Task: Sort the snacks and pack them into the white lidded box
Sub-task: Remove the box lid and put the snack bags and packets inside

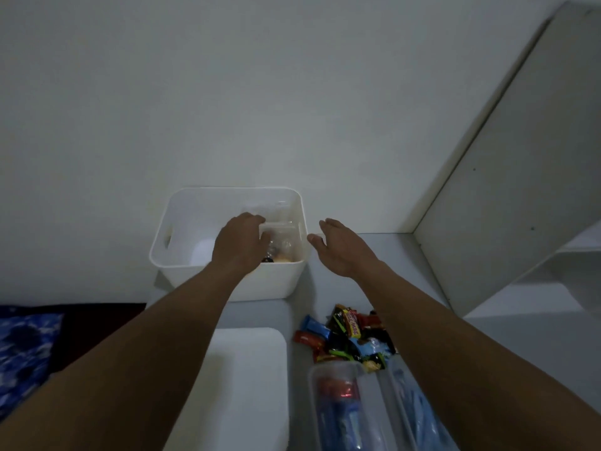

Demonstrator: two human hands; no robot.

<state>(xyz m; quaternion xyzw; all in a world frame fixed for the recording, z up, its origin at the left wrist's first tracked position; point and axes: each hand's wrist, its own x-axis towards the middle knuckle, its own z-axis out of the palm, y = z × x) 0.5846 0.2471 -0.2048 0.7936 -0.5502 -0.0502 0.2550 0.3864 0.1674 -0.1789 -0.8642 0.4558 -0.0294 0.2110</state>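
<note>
White box: sitting lidless at the far middle of the desk, back edge against the wall, cut-out handle facing left.

Your left hand is reaching down inside the box, fingers curling over the top edge of a clear packet and gripping it. The packet is standing in the right half of the box; dark and orange contents are showing through it, too dim to identify.

Your right hand is hovering just right of the box, near its right wall. Its fingers are straight and relaxed with the thumb spread, and it is holding nothing.

White lid: lying flat on the near left of the desk, apart from the box.

Loose wrapped snacks: lying heaped near right of the lid, under your right forearm; red, blue, green and black wrappers.

Clear tube: lying nearer than the heap, with red and blue contents. A blue-tinted wrapper is lying just right of it.

White shelf unit: standing at the far right. Blue patterned cloth: lying off the left of the desk.
</note>
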